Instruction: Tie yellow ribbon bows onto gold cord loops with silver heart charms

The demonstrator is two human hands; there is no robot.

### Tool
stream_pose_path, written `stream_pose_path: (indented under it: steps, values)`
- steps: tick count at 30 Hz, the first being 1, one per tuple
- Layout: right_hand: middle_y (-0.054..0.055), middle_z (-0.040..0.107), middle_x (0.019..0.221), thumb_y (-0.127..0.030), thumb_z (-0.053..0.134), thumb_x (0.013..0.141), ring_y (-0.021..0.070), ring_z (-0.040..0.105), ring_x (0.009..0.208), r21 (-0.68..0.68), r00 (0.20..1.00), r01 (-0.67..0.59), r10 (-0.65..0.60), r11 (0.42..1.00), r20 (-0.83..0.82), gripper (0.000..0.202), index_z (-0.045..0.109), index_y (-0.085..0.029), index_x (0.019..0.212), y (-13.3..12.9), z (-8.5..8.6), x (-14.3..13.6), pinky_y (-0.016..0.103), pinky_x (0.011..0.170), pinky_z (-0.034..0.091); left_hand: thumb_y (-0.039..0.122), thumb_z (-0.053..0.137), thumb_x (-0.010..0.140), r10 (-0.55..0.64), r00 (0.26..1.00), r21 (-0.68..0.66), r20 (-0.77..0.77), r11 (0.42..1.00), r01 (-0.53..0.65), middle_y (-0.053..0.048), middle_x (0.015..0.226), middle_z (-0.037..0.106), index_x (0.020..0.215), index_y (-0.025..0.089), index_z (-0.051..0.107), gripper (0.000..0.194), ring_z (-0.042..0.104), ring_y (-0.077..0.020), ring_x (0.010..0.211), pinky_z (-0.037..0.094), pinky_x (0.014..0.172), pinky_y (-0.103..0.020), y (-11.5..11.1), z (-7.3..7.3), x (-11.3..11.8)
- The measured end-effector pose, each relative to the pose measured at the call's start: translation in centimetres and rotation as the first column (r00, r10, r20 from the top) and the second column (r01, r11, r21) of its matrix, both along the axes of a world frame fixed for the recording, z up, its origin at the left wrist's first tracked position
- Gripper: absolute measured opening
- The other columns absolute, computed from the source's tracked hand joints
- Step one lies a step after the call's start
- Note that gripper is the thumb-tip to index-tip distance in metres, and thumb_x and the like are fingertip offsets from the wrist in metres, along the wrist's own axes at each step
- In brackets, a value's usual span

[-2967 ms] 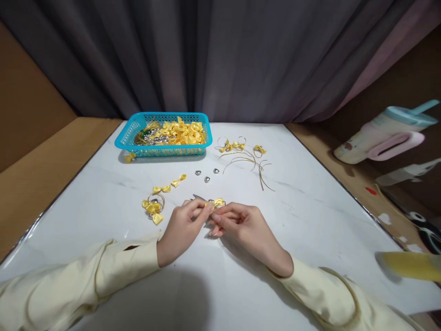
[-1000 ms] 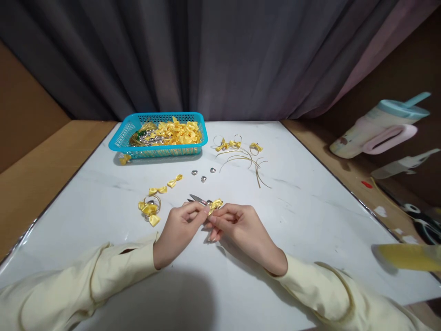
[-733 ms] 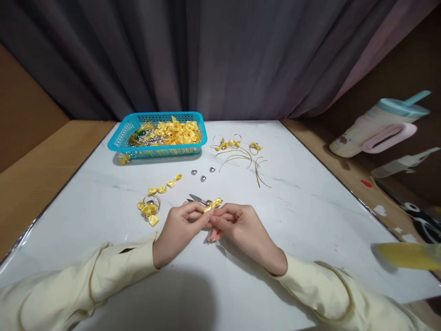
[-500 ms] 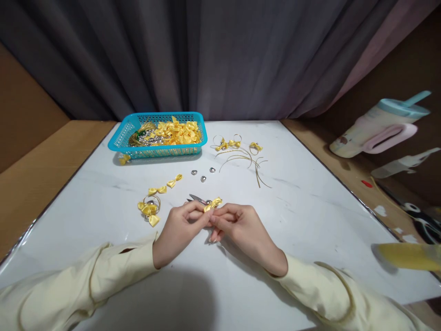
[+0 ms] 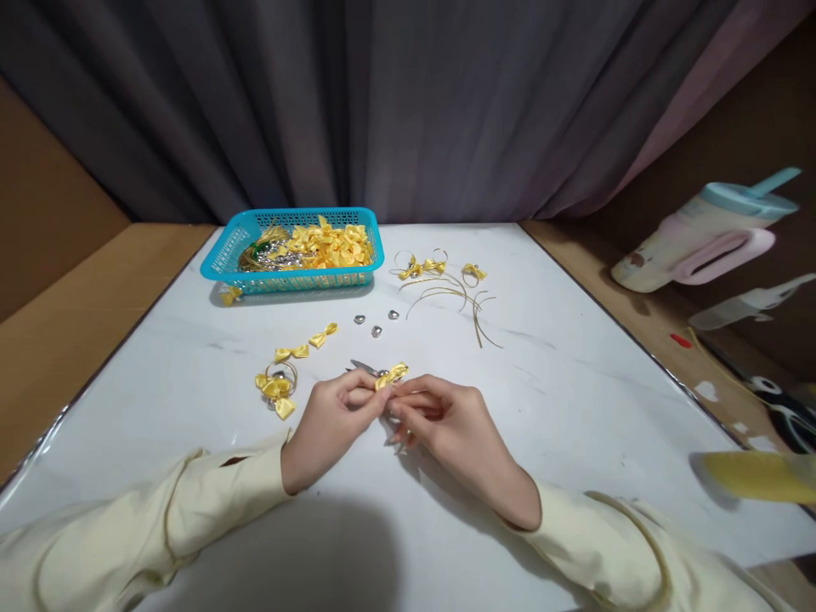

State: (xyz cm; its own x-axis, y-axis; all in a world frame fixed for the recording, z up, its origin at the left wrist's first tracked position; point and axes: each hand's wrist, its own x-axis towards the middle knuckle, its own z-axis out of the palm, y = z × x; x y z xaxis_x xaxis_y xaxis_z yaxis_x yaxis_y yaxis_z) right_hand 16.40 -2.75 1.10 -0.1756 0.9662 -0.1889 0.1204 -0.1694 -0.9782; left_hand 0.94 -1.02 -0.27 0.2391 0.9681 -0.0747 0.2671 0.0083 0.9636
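Observation:
A yellow satin bow (image 5: 391,376) sits at the fingertips of my left hand (image 5: 337,422), which pinches its lower end between thumb and forefinger. My right hand (image 5: 456,432) is closed in a pinch right beside it, thumb and forefinger almost touching the left fingertips. Whatever the right fingers hold is too small and covered to make out. Just beyond the fingers lie the blades of small scissors (image 5: 363,366), the rest hidden behind the hands and bow. To the left rest more bows (image 5: 291,352) and a gold wire ring (image 5: 294,374) with bows attached.
A blue basket (image 5: 286,276) with yellow bows, silver beads and gold wire stands at the back left. Several silver beads (image 5: 376,331) lie mid-table. Behind them are finished-looking bow rings (image 5: 473,272) and loose gold wires (image 5: 478,323). A tumbler (image 5: 694,234) stands right.
My right hand has shifted slightly right and down, its fingers a little looser. The bow in my left fingers has tilted slightly to the left.

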Motion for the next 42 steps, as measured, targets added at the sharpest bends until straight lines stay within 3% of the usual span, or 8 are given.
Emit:
stream_pose_path:
  steps: [5,8,16,27,30,36,39,42]
  values:
    - [0.004,0.065,0.082,-0.02,0.063,0.077,0.0119,0.056,0.06,0.393,0.947,0.035,-0.156,0.919,0.282,0.008,0.062,-0.018,0.084,0.5,0.6,0.8,0.024,0.053,0.046,0.033,0.058,0.08,0.018,0.999,0.038,-0.03,0.999,-0.017,0.005,0.051,0.063,0.068,0.017,0.055,0.02,0.05,-0.0089,0.046,0.034,0.044,-0.018,-0.1,0.0,0.1]
    - [0.004,0.059,0.086,-0.016,0.064,0.075,0.0131,0.054,0.068,0.48,0.919,-0.052,-0.146,0.876,0.366,0.01,0.062,-0.018,0.084,0.8,0.6,1.0,0.025,0.057,0.045,0.033,0.057,0.081,-0.001,0.998,0.075,-0.063,0.997,0.006,0.004,0.052,0.063,0.068,0.017,0.056,0.021,0.051,-0.0097,0.048,0.034,0.044,-0.018,-0.2,0.0,0.1]
    - [0.002,0.055,0.082,-0.008,0.058,0.075,0.0162,0.05,0.078,0.53,0.873,-0.13,-0.157,0.838,0.462,0.014,0.051,-0.018,0.081,0.6,0.2,0.8,0.029,0.068,0.042,0.033,0.057,0.081,0.013,0.996,0.109,-0.087,0.994,-0.003,0.004,0.054,0.064,0.069,0.017,0.058,0.02,0.055,-0.0114,0.051,0.039,0.049,-0.02,-0.2,-0.1,0.1]
    - [0.001,0.059,0.079,-0.01,0.056,0.077,0.0138,0.053,0.074,0.335,0.936,-0.144,0.018,0.931,0.353,0.008,0.055,-0.018,0.077,1.0,0.5,0.9,0.025,0.064,0.042,0.03,0.053,0.084,-0.032,0.994,0.14,-0.108,0.989,0.047,0.001,0.057,0.065,0.072,0.018,0.058,0.018,0.059,-0.0147,0.061,0.037,0.047,-0.02,-0.3,0.0,0.0]
    - [0.001,0.061,0.076,-0.011,0.054,0.079,0.0131,0.053,0.069,0.362,0.936,-0.145,0.009,0.921,0.353,0.008,0.056,-0.018,0.078,0.9,0.6,0.9,0.025,0.062,0.042,0.029,0.052,0.084,-0.039,0.993,0.147,-0.112,0.988,0.056,0.002,0.056,0.063,0.074,0.018,0.06,0.016,0.059,-0.0151,0.062,0.039,0.05,-0.021,-0.3,0.1,0.0]
    - [0.004,0.061,0.075,-0.012,0.045,0.086,0.0174,0.049,0.075,0.656,0.844,-0.301,-0.127,0.692,0.521,0.014,0.056,-0.017,0.081,0.6,-0.2,0.9,0.031,0.068,0.037,0.026,0.053,0.082,-0.036,0.992,0.181,-0.125,0.982,0.059,0.002,0.054,0.061,0.075,0.018,0.062,0.014,0.059,-0.0153,0.064,0.043,0.056,-0.022,-0.3,-0.1,0.0]
    - [0.006,0.062,0.078,-0.012,0.043,0.089,0.0181,0.046,0.077,0.705,0.802,-0.381,-0.165,0.598,0.574,0.014,0.056,-0.015,0.086,0.7,-0.5,1.0,0.031,0.067,0.035,0.024,0.053,0.081,-0.044,0.993,0.171,-0.107,0.983,0.062,0.002,0.053,0.06,0.074,0.017,0.061,0.013,0.059,-0.015,0.062,0.043,0.056,-0.021,-0.3,0.1,0.0]
    - [0.005,0.062,0.077,-0.012,0.043,0.09,0.0183,0.045,0.078,0.713,0.776,-0.435,-0.173,0.55,0.607,0.014,0.057,-0.014,0.089,0.9,-0.4,1.1,0.031,0.067,0.034,0.023,0.053,0.08,-0.052,0.995,0.137,-0.081,0.989,0.063,0.002,0.053,0.06,0.073,0.016,0.061,0.012,0.059,-0.0147,0.06,0.042,0.051,-0.02,-0.3,0.4,0.0]
